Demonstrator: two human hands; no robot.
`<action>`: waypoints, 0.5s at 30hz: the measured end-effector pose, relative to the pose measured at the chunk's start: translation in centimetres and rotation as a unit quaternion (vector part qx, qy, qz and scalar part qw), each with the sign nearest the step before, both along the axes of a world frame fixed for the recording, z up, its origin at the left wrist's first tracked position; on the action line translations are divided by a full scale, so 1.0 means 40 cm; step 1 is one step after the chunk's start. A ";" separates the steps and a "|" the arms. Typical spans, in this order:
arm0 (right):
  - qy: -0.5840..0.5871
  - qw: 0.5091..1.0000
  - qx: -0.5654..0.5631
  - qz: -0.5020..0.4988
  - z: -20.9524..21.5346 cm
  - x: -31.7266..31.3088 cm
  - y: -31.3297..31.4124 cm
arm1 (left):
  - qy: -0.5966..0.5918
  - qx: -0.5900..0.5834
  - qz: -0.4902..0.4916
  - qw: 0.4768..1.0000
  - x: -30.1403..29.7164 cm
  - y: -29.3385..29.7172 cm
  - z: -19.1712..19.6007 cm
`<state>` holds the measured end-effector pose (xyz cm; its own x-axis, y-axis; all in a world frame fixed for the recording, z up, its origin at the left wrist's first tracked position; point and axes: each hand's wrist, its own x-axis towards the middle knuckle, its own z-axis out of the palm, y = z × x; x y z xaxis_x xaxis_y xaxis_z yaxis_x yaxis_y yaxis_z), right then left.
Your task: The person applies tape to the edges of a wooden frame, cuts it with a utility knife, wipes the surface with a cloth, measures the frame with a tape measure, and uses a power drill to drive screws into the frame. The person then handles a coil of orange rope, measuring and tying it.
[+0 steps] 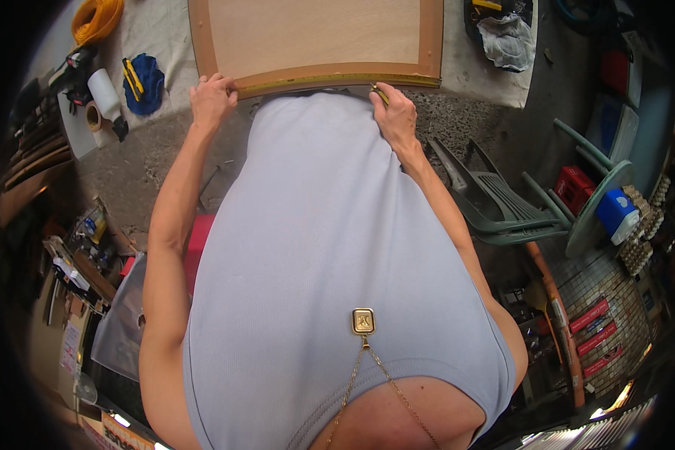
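Near eleven o'clock, the left hand (214,97) is touching a yellow tape (307,79) along a panel (315,31); near one, the right hand (397,116) is holding a yellowish object (380,94).

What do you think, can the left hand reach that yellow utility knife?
Probably yes: the yellow utility knife lies on the blue cloth, left of the left hand, with nothing standing between, though it would likely leave the tape measure.

The pale rectangular wooden panel (319,34) looks smooth and matt, the thin yellow tape-measure blade (337,76) smooth, the dark green slatted plastic chair (502,191) faintly glossy, the rectangular gold-coloured metal pendant (364,321) shiny
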<state>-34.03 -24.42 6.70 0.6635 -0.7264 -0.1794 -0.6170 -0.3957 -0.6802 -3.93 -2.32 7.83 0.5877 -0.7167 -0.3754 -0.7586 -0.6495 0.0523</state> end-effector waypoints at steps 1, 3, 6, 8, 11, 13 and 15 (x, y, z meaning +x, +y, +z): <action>0.001 1.000 -0.001 0.001 0.003 0.002 -0.001 | 0.002 0.002 0.001 1.000 0.001 0.000 0.000; 0.011 1.000 -0.001 0.003 0.006 0.006 -0.001 | 0.000 0.001 -0.001 1.000 0.003 0.003 -0.001; 0.059 0.998 -0.007 0.019 0.016 0.013 0.000 | -0.002 -0.001 -0.004 1.000 0.004 0.001 -0.003; 0.119 0.992 -0.020 0.045 0.039 0.031 0.002 | -0.002 -0.002 -0.005 1.000 0.003 0.001 -0.003; 0.192 0.977 -0.025 0.087 0.058 0.067 -0.004 | 0.001 0.001 -0.005 1.000 0.005 0.001 -0.001; 0.217 0.968 -0.041 0.120 0.048 0.076 -0.004 | 0.007 0.010 -0.003 1.000 0.005 0.002 -0.005; 0.238 0.956 -0.055 0.161 0.047 0.089 -0.009 | 0.009 0.006 -0.003 1.000 0.004 -0.002 -0.006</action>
